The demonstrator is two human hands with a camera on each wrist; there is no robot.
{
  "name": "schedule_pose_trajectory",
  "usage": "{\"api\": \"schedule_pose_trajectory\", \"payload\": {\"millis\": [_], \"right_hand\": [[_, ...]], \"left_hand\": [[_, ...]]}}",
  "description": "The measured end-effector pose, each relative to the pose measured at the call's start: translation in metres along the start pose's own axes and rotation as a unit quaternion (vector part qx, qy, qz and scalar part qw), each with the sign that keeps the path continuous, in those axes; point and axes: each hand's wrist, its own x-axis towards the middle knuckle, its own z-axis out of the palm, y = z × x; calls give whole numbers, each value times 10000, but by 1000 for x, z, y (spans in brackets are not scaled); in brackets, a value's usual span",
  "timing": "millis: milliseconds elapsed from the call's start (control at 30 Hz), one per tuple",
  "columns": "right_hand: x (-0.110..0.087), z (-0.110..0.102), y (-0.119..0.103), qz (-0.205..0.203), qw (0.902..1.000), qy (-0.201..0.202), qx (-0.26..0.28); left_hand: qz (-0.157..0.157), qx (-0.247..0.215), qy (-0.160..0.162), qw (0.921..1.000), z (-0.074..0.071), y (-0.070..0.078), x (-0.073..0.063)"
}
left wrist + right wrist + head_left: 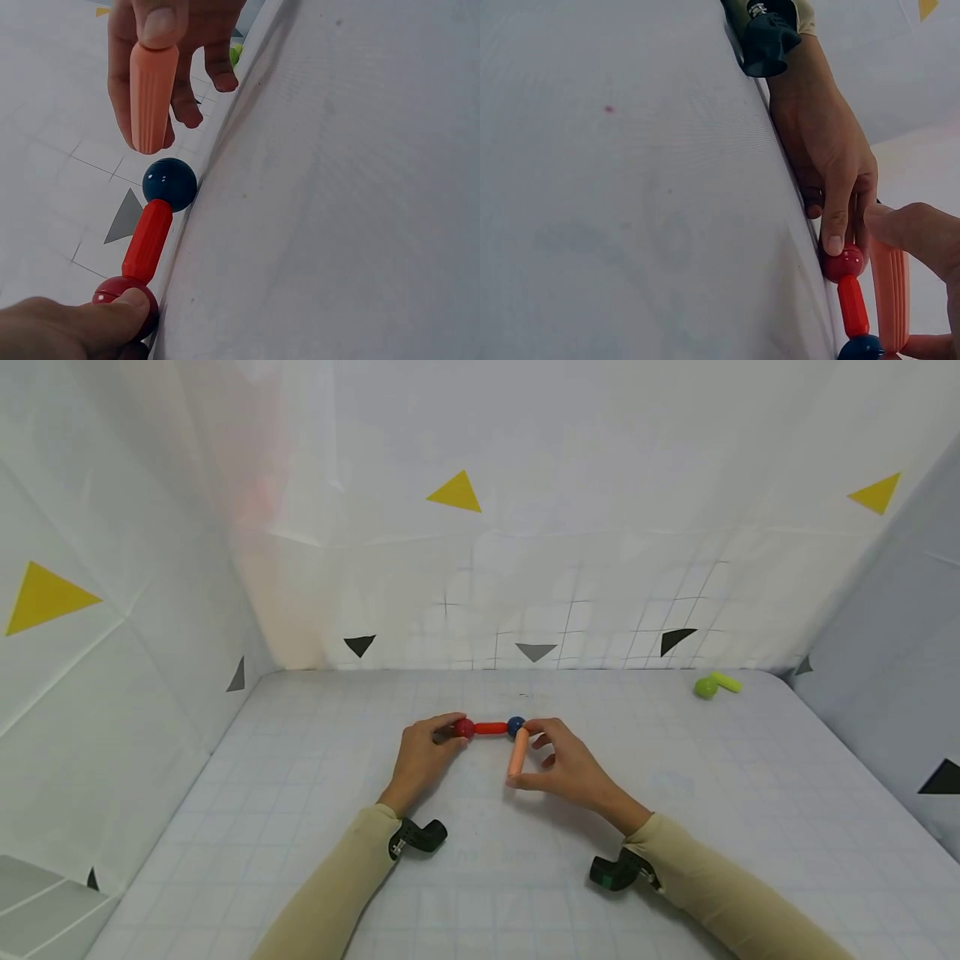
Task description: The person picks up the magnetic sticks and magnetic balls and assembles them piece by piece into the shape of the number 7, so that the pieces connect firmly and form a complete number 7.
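The left hand [423, 756] has its grip on a red ball [465, 727], pinching it between thumb and fingers. A red stick [491, 728] runs from that ball to a blue ball [516, 727], touching both, so the three form a straight row near the middle of the desk [300, 827].

The right hand [570, 768] grasps a light orange stick [519, 752] lengthwise, thumb against the near end and index finger at the far end, with the other fingers bent clear of it. The far end of this stick is just beside the blue ball; whether the two touch cannot be told.

Well apart from the hands, toward the far right corner of the desk, lie a green ball [706, 687] and a short green stick [725, 682], close together. Both arms wear tan sleeves [337, 877], with a dark wrist camera [427, 837] at the left cuff and another at the right. Behind the desk hangs a white sheet [637, 460] bearing yellow, black and grey triangles.
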Motion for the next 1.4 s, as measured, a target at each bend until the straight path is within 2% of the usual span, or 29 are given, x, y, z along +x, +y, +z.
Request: {"api": "schedule_pose_trajectory", "payload": {"millis": [767, 1133, 1400], "right_hand": [[5, 10, 1, 188, 9993, -77, -301], [6, 12, 4, 183, 9992, -63, -361], [6, 13, 5, 34, 9992, -20, -400]], "left_hand": [[193, 68, 74, 9998, 1, -2, 1], [168, 81, 77, 9998, 1, -1, 1], [207, 23, 80, 9998, 1, -1, 1]]}}
